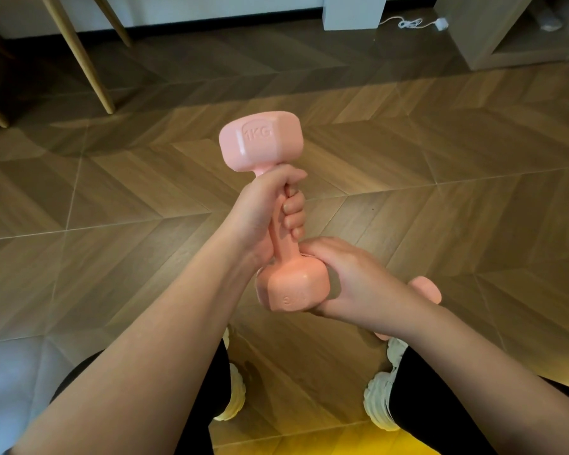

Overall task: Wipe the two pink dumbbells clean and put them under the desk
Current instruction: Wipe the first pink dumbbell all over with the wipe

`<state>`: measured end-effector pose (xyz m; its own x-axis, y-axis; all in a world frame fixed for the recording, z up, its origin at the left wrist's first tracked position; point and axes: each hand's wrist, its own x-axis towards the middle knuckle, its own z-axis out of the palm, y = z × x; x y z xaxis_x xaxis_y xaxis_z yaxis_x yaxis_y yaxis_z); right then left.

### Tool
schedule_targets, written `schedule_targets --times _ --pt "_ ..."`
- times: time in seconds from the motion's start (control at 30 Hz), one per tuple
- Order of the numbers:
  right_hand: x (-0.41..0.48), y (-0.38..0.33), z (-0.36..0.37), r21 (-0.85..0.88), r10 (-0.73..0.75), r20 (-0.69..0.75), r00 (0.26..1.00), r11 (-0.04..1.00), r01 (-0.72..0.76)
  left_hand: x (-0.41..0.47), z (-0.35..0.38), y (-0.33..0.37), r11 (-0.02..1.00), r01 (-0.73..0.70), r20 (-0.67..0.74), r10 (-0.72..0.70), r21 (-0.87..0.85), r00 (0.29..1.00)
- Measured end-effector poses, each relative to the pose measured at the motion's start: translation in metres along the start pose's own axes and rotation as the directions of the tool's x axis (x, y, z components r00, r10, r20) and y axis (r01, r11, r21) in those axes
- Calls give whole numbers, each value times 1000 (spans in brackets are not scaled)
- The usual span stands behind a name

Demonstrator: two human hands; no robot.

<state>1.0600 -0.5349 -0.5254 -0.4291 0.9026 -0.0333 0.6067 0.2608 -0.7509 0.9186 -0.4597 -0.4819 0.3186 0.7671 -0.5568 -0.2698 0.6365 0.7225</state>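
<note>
I hold one pink dumbbell (260, 139) nearly upright over the wooden floor, its top head marked 1KG. My left hand (270, 211) grips its handle with the fingers curled round it. The lower head sits in my right hand (345, 277), thumb near the neck and fingers wrapped under it. No cloth shows in either hand. The second pink dumbbell (426, 289) lies on the floor behind my right forearm, which hides most of it.
Slanted wooden legs (79, 57) stand at the back left. A white post (353, 11), a white cable (411, 24) and a light cabinet (506, 37) line the back right. My white shoes (235, 394) are below on the herringbone floor (440, 159).
</note>
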Motion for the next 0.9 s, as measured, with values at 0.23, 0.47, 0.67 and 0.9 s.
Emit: schedule_targets --times 0.23,0.47,0.67,0.9 --pt "-6 -4 -4 -13 16 -194 981 1000 -19 -2 1 5 999 -13 15 14 -36 1000" --pt "-4 3 -11 35 112 -10 994 993 -111 2 0 1 998 -30 1 30 53 1000" --pt "-8 16 -36 486 548 -262 794 786 -382 3 -10 -7 933 -26 -199 104 359 975" --pt "3 7 -45 915 709 -150 689 363 -174 1 -11 -27 882 68 -169 13 466 986"
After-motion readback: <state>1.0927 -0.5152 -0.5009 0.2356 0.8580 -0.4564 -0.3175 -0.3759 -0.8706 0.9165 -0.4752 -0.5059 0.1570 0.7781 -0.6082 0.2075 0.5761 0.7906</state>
